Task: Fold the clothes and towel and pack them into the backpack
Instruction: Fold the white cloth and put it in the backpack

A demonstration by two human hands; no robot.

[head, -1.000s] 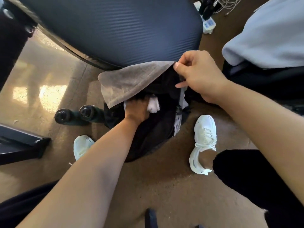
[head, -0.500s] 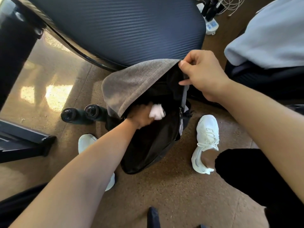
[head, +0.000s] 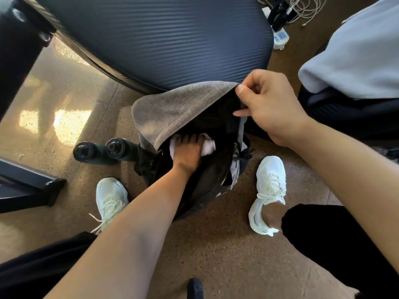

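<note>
The head view looks straight down at a black backpack (head: 207, 180) standing on the floor (head: 216, 244) between two white shoes (head: 111, 197), its far side up against a dark chair seat (head: 162, 39). That likely props it, so neither hand has to steady it. The right hand (head: 269, 108) pinches the corner of a grey flap (head: 177, 111) between thumb and curled fingers and lifts it up and back. I judge this is to keep the mouth wide and the flap clear of what goes in. Whether the flap is the bag's own panel or a towel laid over it, I cannot tell. The left hand (head: 187, 151) reaches down into the opening under the flap. Its fingers are wrapped over a white cloth (head: 208, 145), which shows on both sides of the knuckles. Shadow hides the fingertips, but the grip looks closed and pressing downward, probably to seat the bundle deep and leave room above. The cloth sits just inside the mouth, not yet at the bottom. A pale garment (head: 356, 57) lies on another seat to the right, well apart from the bag, and may be waiting its turn.
</note>
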